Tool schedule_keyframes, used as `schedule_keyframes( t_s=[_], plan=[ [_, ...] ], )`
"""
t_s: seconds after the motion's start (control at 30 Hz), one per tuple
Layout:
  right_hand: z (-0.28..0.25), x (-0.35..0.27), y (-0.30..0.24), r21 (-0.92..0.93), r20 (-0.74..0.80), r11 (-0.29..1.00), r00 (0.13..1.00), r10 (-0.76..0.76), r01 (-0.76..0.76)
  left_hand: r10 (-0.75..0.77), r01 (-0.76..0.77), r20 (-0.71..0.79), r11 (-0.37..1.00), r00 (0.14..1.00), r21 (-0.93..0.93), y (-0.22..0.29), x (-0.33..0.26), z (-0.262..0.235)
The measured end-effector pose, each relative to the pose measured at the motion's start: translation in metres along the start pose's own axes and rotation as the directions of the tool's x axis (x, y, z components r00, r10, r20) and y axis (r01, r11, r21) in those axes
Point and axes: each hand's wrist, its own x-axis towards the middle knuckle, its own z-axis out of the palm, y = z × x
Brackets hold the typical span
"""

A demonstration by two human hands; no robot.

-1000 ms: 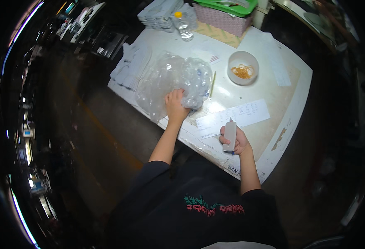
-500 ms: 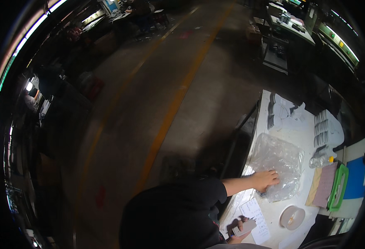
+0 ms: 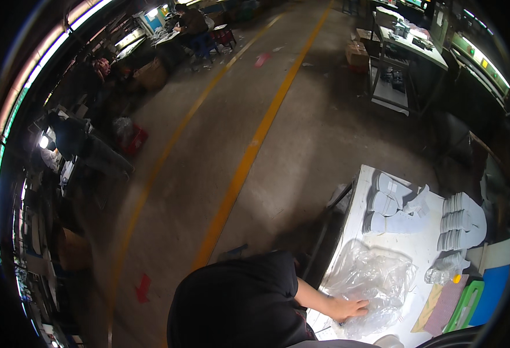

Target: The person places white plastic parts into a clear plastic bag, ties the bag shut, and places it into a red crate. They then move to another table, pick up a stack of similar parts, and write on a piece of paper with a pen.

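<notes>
Your right hand is out of view below the frame; the round pale bowl (image 3: 391, 341) is cut off at the bottom edge.

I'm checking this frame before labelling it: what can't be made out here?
- Right hand: out of the head view, cut off by the lower edge.
- Left hand: lies on the clear plastic bags; the grip is too small to judge.
- Bag contents: glare and crumpled film hide them.
- White stacks on the white table: too small and warped near the rim to identify.
</notes>
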Motion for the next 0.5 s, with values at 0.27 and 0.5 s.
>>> schedule_keyframes(
  t_s=[0.27, 0.5],
  plan=[
    [-0.015, 0.011, -0.001, 0.047, 0.028, 0.997, 0.997, -0.069, 0.068, 0.144, -0.164, 0.201, 0.982, 0.969, 0.088, -0.015, 0.003, -0.021],
    [-0.120, -0.094, 0.081, 0.218, 0.040, 0.912, 0.931, -0.363, 0.347, 0.279, -0.289, 0.082, 0.945, 0.957, 0.153, -0.009, -0.006, -0.030]
  ],
)
